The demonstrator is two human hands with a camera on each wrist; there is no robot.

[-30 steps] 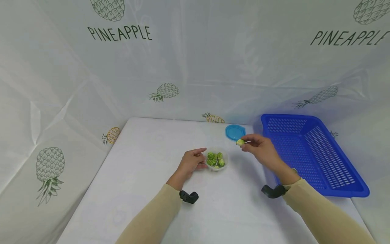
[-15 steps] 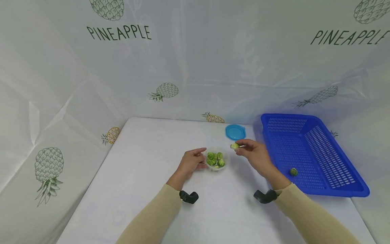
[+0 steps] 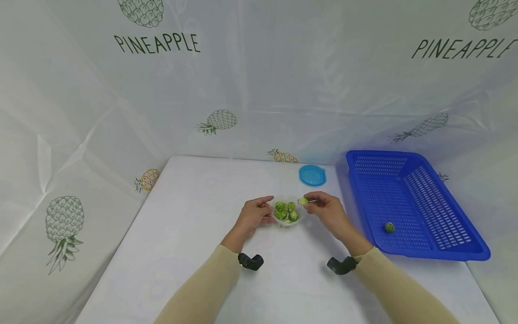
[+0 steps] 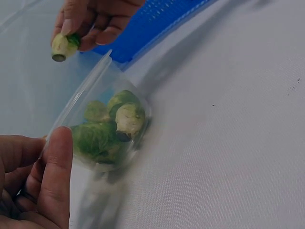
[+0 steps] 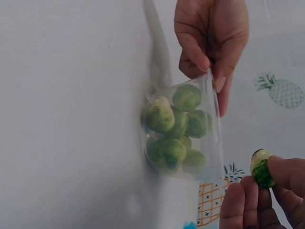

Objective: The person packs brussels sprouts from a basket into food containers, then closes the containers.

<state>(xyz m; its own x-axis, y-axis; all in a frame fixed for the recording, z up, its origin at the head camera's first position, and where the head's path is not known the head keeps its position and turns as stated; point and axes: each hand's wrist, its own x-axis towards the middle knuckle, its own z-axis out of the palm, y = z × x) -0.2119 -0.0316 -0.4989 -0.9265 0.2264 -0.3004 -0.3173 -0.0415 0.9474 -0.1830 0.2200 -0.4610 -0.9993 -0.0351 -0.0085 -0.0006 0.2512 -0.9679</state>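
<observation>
My left hand pinches the rim of a clear plastic container on its left side; thumb and fingers straddle the rim in the left wrist view. Several Brussels sprouts lie inside the container, showing through its wall. My right hand pinches one Brussels sprout between thumb and fingertips. It is held by the container's right rim in the head view, above the rim in the left wrist view, apart from the sprouts inside.
A blue plastic basket stands at the right of the table, with one Brussels sprout on its floor. A light-blue lid lies behind the container near the back edge. A white pineapple-print sheet hangs behind the table.
My right hand has moved left and nearer with the Brussels sprout, from beside the lid to the container's rim. The sprout in the basket has come into view. My left hand has stayed put.
</observation>
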